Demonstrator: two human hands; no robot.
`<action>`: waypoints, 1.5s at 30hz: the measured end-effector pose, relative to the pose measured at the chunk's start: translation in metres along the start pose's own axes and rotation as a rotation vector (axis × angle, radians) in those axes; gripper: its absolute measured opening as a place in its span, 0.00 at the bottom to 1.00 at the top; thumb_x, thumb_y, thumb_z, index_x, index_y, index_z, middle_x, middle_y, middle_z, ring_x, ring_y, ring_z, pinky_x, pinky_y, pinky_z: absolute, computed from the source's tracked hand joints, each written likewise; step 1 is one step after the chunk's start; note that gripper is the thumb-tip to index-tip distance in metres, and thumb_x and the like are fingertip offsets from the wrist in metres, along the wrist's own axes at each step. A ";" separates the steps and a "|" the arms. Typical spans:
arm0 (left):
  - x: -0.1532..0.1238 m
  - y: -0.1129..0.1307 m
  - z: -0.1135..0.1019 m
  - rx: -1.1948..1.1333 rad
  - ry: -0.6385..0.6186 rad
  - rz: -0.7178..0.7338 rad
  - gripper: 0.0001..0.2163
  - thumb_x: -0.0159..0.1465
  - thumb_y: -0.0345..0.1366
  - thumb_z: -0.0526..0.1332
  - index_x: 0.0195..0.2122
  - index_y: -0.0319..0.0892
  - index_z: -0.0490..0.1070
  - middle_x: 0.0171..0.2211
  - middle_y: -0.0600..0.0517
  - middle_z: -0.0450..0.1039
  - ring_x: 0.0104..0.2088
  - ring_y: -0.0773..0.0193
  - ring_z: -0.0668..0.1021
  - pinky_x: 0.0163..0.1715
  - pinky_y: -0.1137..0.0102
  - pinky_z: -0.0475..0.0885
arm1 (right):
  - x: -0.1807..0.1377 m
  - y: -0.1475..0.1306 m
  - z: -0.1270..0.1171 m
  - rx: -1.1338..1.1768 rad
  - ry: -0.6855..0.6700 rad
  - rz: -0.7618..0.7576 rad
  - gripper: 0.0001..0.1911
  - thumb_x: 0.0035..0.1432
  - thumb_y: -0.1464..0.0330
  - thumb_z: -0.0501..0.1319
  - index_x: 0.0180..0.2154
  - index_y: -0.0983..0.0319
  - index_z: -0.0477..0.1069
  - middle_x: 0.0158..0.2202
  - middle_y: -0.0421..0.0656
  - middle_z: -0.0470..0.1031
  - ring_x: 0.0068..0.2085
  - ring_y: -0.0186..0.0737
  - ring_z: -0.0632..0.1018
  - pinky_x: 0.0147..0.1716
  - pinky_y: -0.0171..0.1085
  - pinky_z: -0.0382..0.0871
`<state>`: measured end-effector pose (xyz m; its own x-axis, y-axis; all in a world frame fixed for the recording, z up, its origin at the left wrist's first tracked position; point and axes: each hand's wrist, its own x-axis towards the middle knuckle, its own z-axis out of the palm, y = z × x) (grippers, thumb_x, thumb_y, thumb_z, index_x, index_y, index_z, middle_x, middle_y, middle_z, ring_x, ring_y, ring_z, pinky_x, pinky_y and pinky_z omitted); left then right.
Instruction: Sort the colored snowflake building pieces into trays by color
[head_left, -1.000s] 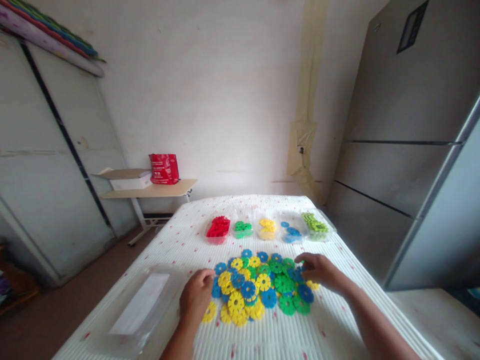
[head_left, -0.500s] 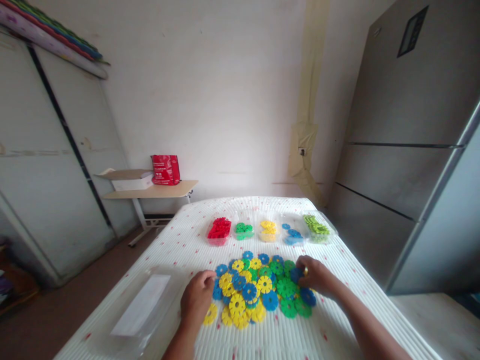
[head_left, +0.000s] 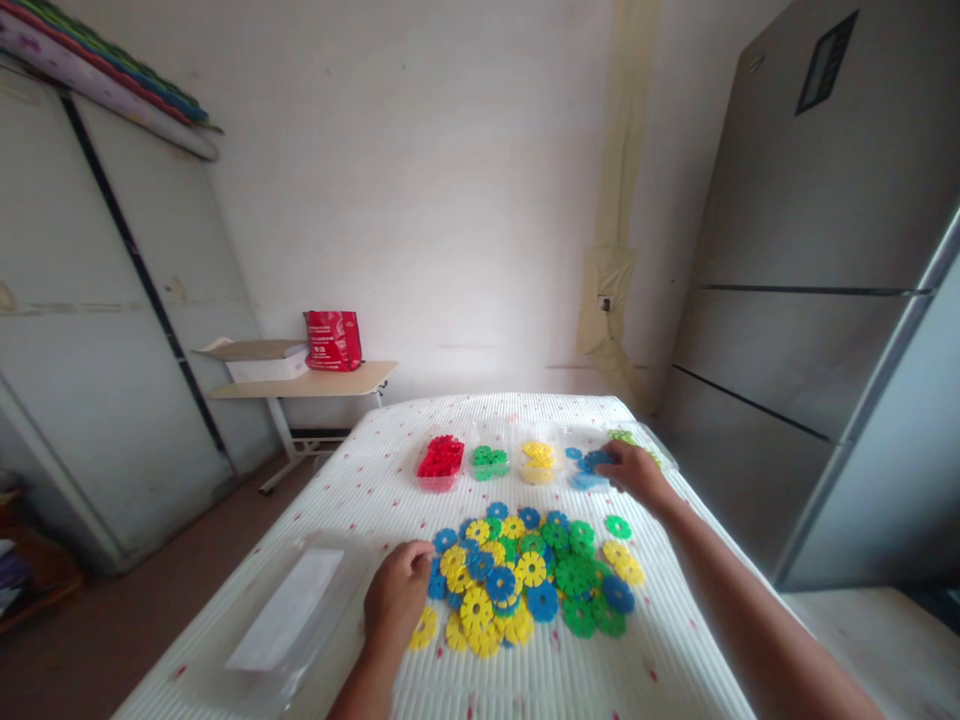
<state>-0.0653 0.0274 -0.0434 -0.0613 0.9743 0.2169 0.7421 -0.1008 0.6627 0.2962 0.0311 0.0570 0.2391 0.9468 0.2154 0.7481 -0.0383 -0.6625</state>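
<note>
A pile of plastic snowflake discs (head_left: 532,568) in blue, yellow and green lies on the table. My left hand (head_left: 397,590) rests at the pile's left edge, its fingers curled in; whatever they may hold is hidden. Over the clear tub of blue discs (head_left: 587,481), my right hand (head_left: 634,470) pinches a blue snowflake disc (head_left: 598,459). To the left of it stand tubs with yellow discs (head_left: 537,462), green discs (head_left: 490,460) and red pieces (head_left: 441,460). My right hand partly covers a tub of light green pieces (head_left: 622,437).
A clear plastic lid (head_left: 300,665) with a white paper label lies on the table's left side. The white ribbed tablecloth (head_left: 360,515) has small red marks. A fridge (head_left: 795,300) stands at right. Behind left is a small desk (head_left: 337,380) with a red bag (head_left: 332,340).
My right hand has gone from the pile's right side forward to the blue tub, carrying a blue disc. Green and yellow discs it covered now show. My left hand stays put.
</note>
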 end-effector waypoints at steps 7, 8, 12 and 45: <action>-0.002 0.004 -0.002 0.020 -0.018 -0.004 0.10 0.58 0.30 0.52 0.34 0.43 0.73 0.37 0.52 0.77 0.40 0.64 0.76 0.40 0.74 0.66 | 0.018 0.007 0.013 -0.085 0.141 -0.014 0.13 0.49 0.72 0.54 0.38 0.65 0.70 0.32 0.45 0.76 0.23 0.32 0.74 0.25 0.31 0.64; -0.002 0.004 -0.002 0.021 -0.015 -0.005 0.10 0.58 0.30 0.52 0.34 0.43 0.73 0.37 0.52 0.77 0.40 0.64 0.76 0.40 0.74 0.66 | 0.012 0.008 0.017 -0.099 0.131 -0.050 0.11 0.49 0.71 0.53 0.35 0.64 0.70 0.29 0.44 0.75 0.24 0.33 0.74 0.26 0.32 0.64; -0.002 0.005 -0.001 0.012 0.005 -0.002 0.10 0.58 0.29 0.53 0.34 0.43 0.73 0.36 0.52 0.77 0.39 0.65 0.76 0.40 0.75 0.66 | -0.020 0.012 0.033 -0.134 0.064 -0.194 0.09 0.50 0.68 0.51 0.27 0.62 0.69 0.26 0.42 0.73 0.28 0.37 0.73 0.29 0.33 0.63; -0.009 0.011 0.010 -0.016 -0.014 0.185 0.14 0.55 0.31 0.57 0.42 0.43 0.74 0.39 0.49 0.74 0.43 0.61 0.74 0.47 0.68 0.66 | -0.062 -0.023 0.074 -0.235 -0.135 -0.579 0.15 0.60 0.67 0.49 0.41 0.59 0.72 0.42 0.46 0.74 0.45 0.43 0.72 0.43 0.38 0.66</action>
<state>-0.0505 0.0198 -0.0450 0.0846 0.9416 0.3261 0.7294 -0.2815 0.6235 0.2182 -0.0027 0.0055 -0.3132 0.8663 0.3891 0.8520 0.4373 -0.2878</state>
